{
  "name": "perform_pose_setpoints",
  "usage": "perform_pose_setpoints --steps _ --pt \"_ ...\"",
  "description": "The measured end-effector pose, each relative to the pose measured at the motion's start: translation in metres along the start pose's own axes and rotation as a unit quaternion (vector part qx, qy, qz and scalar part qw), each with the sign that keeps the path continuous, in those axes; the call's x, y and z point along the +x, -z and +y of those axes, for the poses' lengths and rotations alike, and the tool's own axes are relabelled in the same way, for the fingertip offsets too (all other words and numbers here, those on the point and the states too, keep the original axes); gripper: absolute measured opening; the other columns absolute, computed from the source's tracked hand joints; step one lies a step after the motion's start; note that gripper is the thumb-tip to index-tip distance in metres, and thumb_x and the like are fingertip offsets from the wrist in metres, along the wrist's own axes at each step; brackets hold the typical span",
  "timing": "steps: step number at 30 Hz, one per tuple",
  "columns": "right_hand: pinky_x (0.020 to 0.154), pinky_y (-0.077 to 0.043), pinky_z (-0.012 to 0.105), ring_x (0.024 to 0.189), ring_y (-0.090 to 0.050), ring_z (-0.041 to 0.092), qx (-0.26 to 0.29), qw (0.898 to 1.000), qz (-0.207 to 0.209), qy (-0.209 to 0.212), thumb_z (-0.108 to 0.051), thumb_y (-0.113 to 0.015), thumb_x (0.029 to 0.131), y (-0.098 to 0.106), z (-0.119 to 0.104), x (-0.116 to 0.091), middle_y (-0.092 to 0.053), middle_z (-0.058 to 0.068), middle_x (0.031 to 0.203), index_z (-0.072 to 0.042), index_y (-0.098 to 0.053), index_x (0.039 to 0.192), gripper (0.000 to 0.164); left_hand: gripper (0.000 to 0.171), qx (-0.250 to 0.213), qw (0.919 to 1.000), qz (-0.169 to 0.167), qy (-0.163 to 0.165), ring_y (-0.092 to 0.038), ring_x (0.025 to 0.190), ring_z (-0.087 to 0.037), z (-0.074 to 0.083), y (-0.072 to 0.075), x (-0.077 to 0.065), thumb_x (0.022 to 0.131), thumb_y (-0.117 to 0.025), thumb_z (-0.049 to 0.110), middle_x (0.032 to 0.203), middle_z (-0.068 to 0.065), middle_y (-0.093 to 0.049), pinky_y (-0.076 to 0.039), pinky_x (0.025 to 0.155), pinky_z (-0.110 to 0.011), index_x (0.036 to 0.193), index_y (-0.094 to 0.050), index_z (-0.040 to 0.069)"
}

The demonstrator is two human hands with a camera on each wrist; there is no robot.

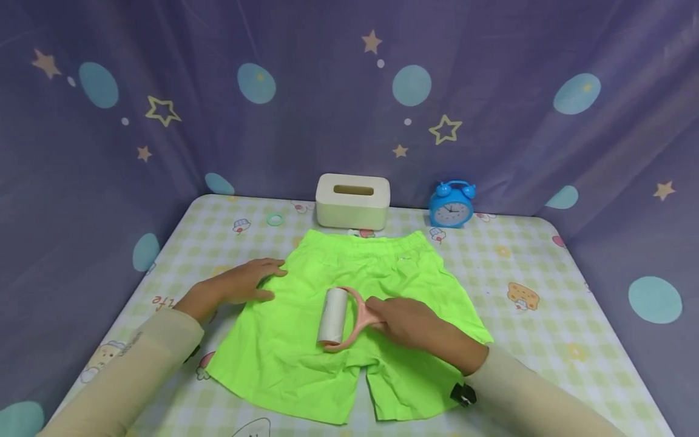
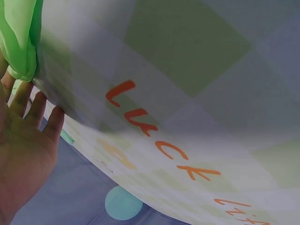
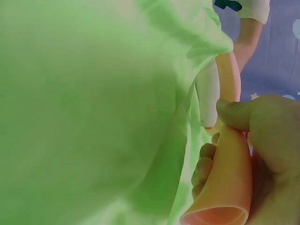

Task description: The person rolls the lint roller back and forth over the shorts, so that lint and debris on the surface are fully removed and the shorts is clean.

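Observation:
Neon green shorts [image 1: 306, 315] lie spread flat, waistband away from me and legs toward me. My right hand [image 1: 406, 321] grips the pink handle of a lint roller [image 1: 332, 318], whose white roll rests on the middle of the shorts. In the right wrist view, fingers and thumb of the right hand [image 3: 276, 136] wrap the hollow handle [image 3: 225, 178]. My left hand [image 1: 246, 282] lies at the left side of the shorts, fingers extended and fingertips on the fabric edge. The left wrist view shows the left hand [image 2: 28, 145] with relaxed fingers beside a fold of green cloth [image 2: 21, 37].
A tissue box [image 1: 352, 209] with a cream top stands behind the waistband. To its right is a blue alarm clock [image 1: 451, 206]; to its left lies a small green ring [image 1: 275, 220]. The checked tablecloth [image 1: 524, 255] covers the table, with a purple patterned curtain [image 1: 327, 139] behind.

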State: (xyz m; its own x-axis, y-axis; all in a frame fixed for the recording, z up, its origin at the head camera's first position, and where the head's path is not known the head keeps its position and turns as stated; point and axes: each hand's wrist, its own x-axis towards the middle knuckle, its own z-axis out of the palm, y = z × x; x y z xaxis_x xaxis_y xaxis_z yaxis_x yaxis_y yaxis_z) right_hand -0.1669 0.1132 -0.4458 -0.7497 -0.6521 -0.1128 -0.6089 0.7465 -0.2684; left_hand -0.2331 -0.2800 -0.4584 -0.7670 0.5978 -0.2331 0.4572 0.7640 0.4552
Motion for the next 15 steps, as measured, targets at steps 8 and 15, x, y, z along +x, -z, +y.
perform_pose_setpoints --steps 8,15 --pt "0.051 -0.035 0.021 0.059 -0.042 0.006 0.020 1.000 -0.004 0.010 -0.032 -0.065 0.101 0.002 0.028 -0.026 -0.047 -0.010 0.069 -0.025 -0.053 0.109 0.016 0.055 -0.006 0.9999 0.008 -0.012 -0.033 0.147 -0.048 -0.004 -0.003 0.000 0.098 -0.070 0.023 0.161 -0.023 -0.037 -0.031 0.118 -0.065 0.147 -0.053 0.005" --pt "0.059 -0.037 0.021 0.064 -0.044 0.003 0.037 0.999 0.002 0.017 -0.033 -0.064 0.101 -0.001 0.054 -0.042 -0.049 -0.014 0.075 -0.027 -0.056 0.116 0.018 0.054 -0.001 0.9999 0.011 -0.013 -0.034 0.147 -0.049 -0.001 -0.001 -0.001 0.098 -0.069 0.021 0.160 -0.025 -0.038 -0.031 0.117 -0.065 0.146 -0.053 0.003"
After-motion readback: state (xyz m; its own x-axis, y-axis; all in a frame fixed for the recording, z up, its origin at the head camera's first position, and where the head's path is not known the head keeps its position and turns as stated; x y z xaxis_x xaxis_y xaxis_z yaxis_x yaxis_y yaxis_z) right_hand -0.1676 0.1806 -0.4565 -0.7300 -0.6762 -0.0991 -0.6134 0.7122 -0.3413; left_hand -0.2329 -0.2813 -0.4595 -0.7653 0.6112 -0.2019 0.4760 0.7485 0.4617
